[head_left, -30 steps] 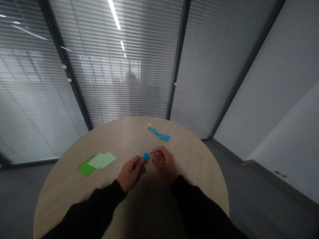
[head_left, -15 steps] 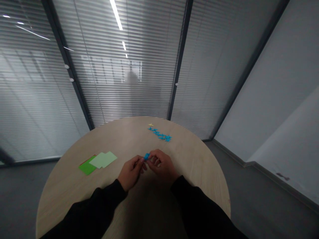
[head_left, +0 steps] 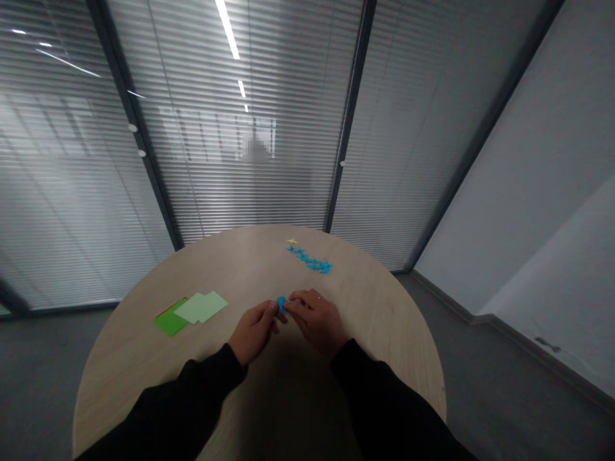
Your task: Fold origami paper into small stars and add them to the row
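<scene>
A small piece of folded blue paper (head_left: 281,303) is held up between my two hands over the near middle of the table. My left hand (head_left: 255,328) pinches its left side between thumb and fingers. From the right, my right hand (head_left: 317,318) has its thumb and fingertips closed at the paper's other edge. The fingers cover part of the piece, so its full shape is hidden. Beyond the hands lies a slanting row of several small folded blue paper pieces (head_left: 312,261), with a yellow star-shaped one (head_left: 292,241) at its far end.
Left of my hands, pale green paper sheets (head_left: 204,307) overlap a bright green sheet (head_left: 171,320) with a thin red edge showing. The round wooden table (head_left: 129,346) stands before glass partitions with blinds (head_left: 250,186). A white wall (head_left: 538,211) rises on the right.
My right hand's fingers have shifted on the blue paper and straightened somewhat. More of the paper's face shows now. The whole view has slid very slightly.
</scene>
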The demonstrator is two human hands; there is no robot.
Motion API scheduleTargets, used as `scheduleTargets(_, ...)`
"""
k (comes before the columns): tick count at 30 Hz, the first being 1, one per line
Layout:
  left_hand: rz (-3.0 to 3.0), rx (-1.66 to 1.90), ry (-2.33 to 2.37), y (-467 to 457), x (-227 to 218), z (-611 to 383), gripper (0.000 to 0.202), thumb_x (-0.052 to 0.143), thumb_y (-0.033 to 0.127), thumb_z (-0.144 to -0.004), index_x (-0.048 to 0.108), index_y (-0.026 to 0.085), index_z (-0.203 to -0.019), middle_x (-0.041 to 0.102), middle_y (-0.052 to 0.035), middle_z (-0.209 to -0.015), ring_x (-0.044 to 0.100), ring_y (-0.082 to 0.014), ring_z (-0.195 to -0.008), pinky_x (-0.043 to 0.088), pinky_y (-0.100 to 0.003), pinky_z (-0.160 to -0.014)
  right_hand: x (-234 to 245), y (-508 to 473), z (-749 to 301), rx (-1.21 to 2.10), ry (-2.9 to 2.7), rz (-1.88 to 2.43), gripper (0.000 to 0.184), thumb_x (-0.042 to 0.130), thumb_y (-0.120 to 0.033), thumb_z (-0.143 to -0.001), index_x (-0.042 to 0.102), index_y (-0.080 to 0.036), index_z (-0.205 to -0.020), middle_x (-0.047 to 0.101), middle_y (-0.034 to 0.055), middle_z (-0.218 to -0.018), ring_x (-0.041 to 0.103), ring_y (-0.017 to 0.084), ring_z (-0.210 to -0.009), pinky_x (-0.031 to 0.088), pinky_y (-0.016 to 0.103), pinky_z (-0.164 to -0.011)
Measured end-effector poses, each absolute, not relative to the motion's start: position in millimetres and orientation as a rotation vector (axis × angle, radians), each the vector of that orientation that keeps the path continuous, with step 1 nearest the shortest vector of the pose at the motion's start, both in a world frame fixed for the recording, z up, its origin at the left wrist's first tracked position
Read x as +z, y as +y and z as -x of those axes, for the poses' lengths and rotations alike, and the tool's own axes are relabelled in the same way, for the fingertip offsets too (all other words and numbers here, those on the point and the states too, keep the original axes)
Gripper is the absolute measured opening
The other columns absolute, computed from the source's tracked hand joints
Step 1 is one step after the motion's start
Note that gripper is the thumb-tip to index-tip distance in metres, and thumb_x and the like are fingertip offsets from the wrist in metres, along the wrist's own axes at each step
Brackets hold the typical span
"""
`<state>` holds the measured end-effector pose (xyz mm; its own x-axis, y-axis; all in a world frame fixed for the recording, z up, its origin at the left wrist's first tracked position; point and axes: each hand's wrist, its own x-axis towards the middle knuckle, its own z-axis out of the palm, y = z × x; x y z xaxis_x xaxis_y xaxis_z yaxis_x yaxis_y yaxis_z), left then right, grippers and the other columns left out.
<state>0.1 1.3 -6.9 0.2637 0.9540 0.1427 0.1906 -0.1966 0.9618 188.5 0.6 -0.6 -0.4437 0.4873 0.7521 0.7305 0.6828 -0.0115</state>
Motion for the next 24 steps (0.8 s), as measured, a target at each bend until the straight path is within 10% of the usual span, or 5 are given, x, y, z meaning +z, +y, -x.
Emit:
scheduleTargets(7, -1.391, 1.084, 0.967, 7.7, -12.0, 2.3, 0.061, 0.065, 0.059, -0.083, 0.059, 0.017, -0.125, 0.058, 0.0038, -0.059, 0.049, -0.0115, -0.051, 0.033, -0.022, -0.049, 7.2, -6.8, -184.6, -0.68, -2.321, 0.824, 0.014, 0.059, -0.015, -0.096, 0.07, -0.018, -0.105, 0.072, 0.0066, -0.098, 0.058, 0.021, -0.083, 0.047, 0.033, -0.068)
scheduleTargets(13, -1.306, 1.09, 0.941, 9.8, -13.0, 2.3, 0.04, 0.069, 0.054, -0.082, 0.066, 0.016, -0.094, 0.059, 0.0025, -0.063, 0.052, -0.0096, -0.053, 0.038, -0.021, -0.052, 8.2, -6.7, -186.5, -0.633, -2.339, 0.862, 0.017, 0.055, -0.015, -0.098, 0.069, -0.019, -0.107, 0.071, 0.0076, -0.098, 0.058, 0.022, -0.085, 0.047, 0.034, -0.07)
scheduleTargets(24, -1.008, 1.178, 0.796, 5.7, -9.3, 0.5, 0.037, 0.078, 0.045, -0.075, 0.064, 0.016, -0.093, 0.066, -0.0016, -0.082, 0.063, -0.0133, -0.072, 0.055, -0.028, -0.068, 9.7, -6.9, -184.4, -0.659, -2.4, 0.879, 0.017, 0.055, -0.018, -0.099, 0.068, -0.021, -0.108, 0.071, 0.0077, -0.102, 0.058, 0.023, -0.088, 0.048, 0.036, -0.071)
